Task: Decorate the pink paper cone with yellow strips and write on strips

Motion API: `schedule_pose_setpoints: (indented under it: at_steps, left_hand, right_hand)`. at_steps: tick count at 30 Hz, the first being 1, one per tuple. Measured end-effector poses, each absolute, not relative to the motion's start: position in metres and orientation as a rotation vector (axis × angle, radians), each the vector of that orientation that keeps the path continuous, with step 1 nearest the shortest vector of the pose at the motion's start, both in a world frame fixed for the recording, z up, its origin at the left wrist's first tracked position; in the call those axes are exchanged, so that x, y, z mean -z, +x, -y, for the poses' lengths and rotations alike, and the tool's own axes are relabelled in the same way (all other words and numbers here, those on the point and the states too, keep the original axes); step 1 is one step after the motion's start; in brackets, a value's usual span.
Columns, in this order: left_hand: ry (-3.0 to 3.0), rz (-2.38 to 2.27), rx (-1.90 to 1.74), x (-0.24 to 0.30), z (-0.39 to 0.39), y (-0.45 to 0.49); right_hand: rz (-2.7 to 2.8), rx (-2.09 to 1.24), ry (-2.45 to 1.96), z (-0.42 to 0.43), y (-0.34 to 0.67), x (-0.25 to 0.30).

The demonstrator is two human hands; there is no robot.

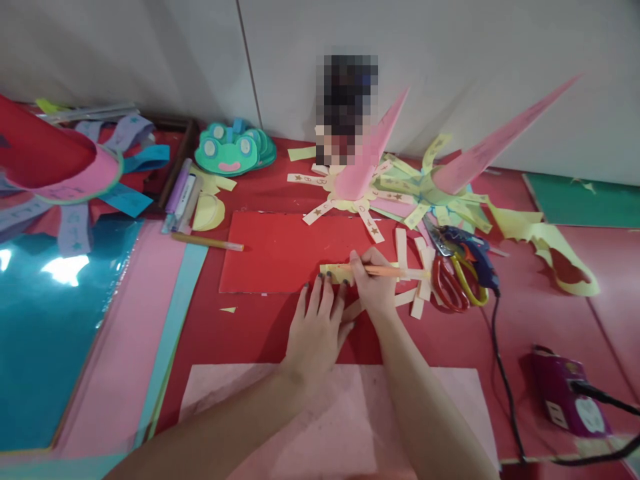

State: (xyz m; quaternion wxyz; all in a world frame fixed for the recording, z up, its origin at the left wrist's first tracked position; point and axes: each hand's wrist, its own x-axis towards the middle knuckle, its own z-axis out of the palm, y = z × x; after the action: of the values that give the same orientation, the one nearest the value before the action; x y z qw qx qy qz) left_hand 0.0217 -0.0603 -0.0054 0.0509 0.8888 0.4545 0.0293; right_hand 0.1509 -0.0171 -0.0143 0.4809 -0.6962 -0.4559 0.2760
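Note:
My left hand [317, 327] lies flat with its fingers stretched out, the fingertips pressing the near edge of a small yellow paper strip [336, 272]. That strip rests on a red sheet of paper [280, 250]. My right hand [373, 283] is closed around an orange pen [395, 271], whose tip sits on the strip. Several pale loose paper strips [417, 277] lie just right of my right hand.
Red-handled scissors [450, 280] and a blue glue gun [475, 257] with a black cord lie to the right. Two pink paper cones with fringed strips [370, 173] stand behind. Further off are a frog-shaped foam cutout [227, 152], a second pen [207, 241], a purple power strip [567, 393] and coloured sheets at the left.

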Motion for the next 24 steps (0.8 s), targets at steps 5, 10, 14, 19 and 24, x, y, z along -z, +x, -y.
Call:
schedule_pose_setpoints:
  at_steps: [5, 10, 14, 19, 24]
  left_hand:
    - [2.711, -1.383, -0.121, 0.0047, 0.0598, 0.0211]
    - [2.73, -1.381, -0.127, 0.0045, 0.058, 0.0211]
    - [2.715, -1.38, -0.131, 0.0045, 0.0582, 0.0212]
    - [2.726, -1.354, -0.183, 0.0048, 0.0594, 0.0221]
    - [2.778, -1.277, -0.125, 0.005, 0.0587, 0.0224]
  right_hand:
    - [1.034, -0.742, -1.624, 0.0158, 0.1496, 0.0144]
    - [1.006, -0.765, -1.6, 0.015, 0.1483, 0.0133]
    - [0.99, -0.754, -1.611, 0.0156, 0.1471, 0.012]
    - [1.052, -0.766, -1.631, 0.0153, 0.1504, 0.0119]
    - [1.115, -0.762, -1.636, 0.0152, 0.1525, 0.0116]
